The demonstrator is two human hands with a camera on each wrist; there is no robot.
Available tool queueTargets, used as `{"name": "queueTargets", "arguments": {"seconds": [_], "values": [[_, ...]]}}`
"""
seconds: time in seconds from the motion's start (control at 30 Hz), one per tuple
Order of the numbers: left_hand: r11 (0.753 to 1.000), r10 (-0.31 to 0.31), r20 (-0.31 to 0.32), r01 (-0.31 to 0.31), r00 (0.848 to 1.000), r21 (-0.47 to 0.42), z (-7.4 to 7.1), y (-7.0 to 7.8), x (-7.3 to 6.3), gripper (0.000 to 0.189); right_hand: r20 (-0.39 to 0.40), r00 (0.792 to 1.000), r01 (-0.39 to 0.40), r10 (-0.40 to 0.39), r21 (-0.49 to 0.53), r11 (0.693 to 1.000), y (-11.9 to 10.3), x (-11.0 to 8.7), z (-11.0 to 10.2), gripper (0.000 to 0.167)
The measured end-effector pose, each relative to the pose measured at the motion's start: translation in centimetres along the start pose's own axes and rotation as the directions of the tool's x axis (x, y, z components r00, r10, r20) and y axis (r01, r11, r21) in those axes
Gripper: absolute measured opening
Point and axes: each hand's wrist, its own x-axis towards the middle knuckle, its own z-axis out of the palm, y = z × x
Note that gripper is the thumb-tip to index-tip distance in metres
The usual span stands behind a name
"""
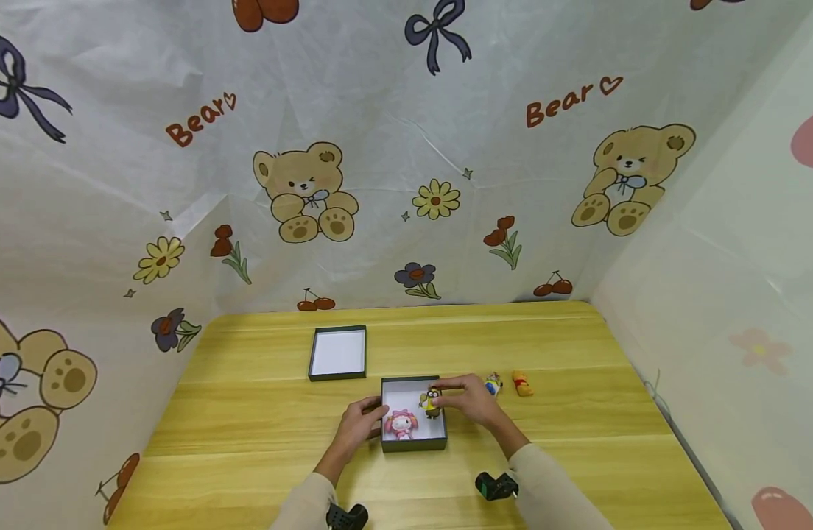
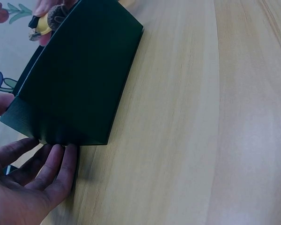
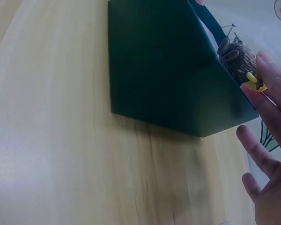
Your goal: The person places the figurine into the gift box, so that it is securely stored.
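With the left hand (image 1: 359, 425) flat-fingered against the dark green box (image 1: 413, 443), the right hand (image 1: 471, 400), pinching the yellow-and-brown figurine (image 1: 433, 402), should lower it clear beside the pink doll (image 1: 401, 423).

Bright even light, soft shadows; wrist views blurred, head view edge-warped

- A small staged booth, not a lived-in room: white sheets (image 1: 406, 147) hang as walls on three sides.
- The sheets carry a childish print of teddy bears (image 1: 307, 193), bows, flowers, cherries and the word "Bear".
- Creases and folds run through the fabric, so it is draped, not painted.
- A light wooden table (image 1: 261, 434) fills the floor of the booth, its far edge tight against the back sheet.
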Motion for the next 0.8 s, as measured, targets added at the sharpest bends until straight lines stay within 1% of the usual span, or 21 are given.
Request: {"name": "queueTargets", "arguments": {"seconds": [0.23, 0.4, 0.5, 0.63, 0.73, 0.8], "values": [[1.000, -0.007, 0.002, 0.007, 1.000, -0.006, 0.0, 0.3, -0.1, 0.057, 0.015, 0.999, 0.030, -0.030, -0.046, 0.998, -0.3, 0.2, 0.4, 0.035], [1.000, -0.009, 0.003, 0.009, 1.000, -0.010, 0.0, 0.3, -0.1, 0.056, 0.011, 0.997, 0.071, -0.070, -0.120, 0.990, -0.4, 0.3, 0.6, 0.033], [1.000, -0.008, 0.004, 0.008, 1.000, -0.015, 0.0, 0.3, -0.1, 0.056, 0.002, 0.994, 0.105, -0.106, -0.183, 0.977, -0.5, 0.3, 0.8, 0.031], [1.000, -0.005, 0.007, 0.005, 1.000, -0.020, 0.0, 0.2, -0.1, 0.055, -0.003, 0.990, 0.137, -0.144, -0.295, 0.946, -0.8, 0.3, 1.0, 0.030], [1.000, -0.006, 0.005, 0.006, 1.000, -0.018, 0.0, 0.2, 0.0, 0.055, 0.012, 0.987, 0.154, -0.159, -0.338, 0.928, -0.9, 0.3, 1.2, 0.031], [1.000, -0.008, 0.003, 0.008, 1.000, -0.015, 0.0, 0.1, 0.0, 0.055, 0.023, 0.986, 0.162, -0.164, -0.341, 0.926, -1.0, 0.4, 1.4, 0.030]]}}
